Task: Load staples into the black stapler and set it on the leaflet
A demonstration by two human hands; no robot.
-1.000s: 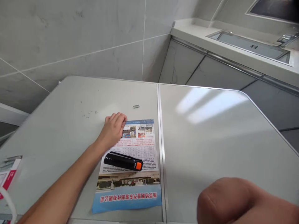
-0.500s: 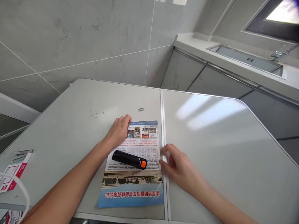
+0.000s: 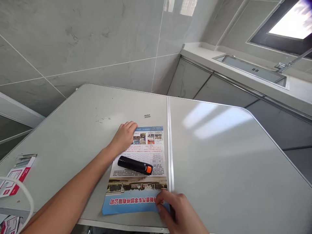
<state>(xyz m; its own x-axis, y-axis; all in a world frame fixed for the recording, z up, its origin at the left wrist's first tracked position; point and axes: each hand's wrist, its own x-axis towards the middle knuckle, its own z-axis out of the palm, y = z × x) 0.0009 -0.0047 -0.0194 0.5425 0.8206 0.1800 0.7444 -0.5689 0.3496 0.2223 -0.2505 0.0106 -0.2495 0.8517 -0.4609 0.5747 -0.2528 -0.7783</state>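
A printed leaflet lies on the table, its lettering upside down to me. My left hand grips its far left corner, fingers curled together over the edge. Closed at the near right corner, my right hand has thumb and forefinger pinching the paper and covering part of the red lettering. Between the two hands, a black stapler with an orange button rests across the middle of the leaflet, touched by neither hand. The leaflet's far edge carries rows of small marks that look like staples.
A short staple strip lies beyond the leaflet, with loose staples to its left. A red and white box sits at the table's left, near a white curved tube. A metal seam divides the table.
My right hand has come toward me from beside the leaflet's middle to its near right corner and closed on it. My left hand has stayed at the far left corner.
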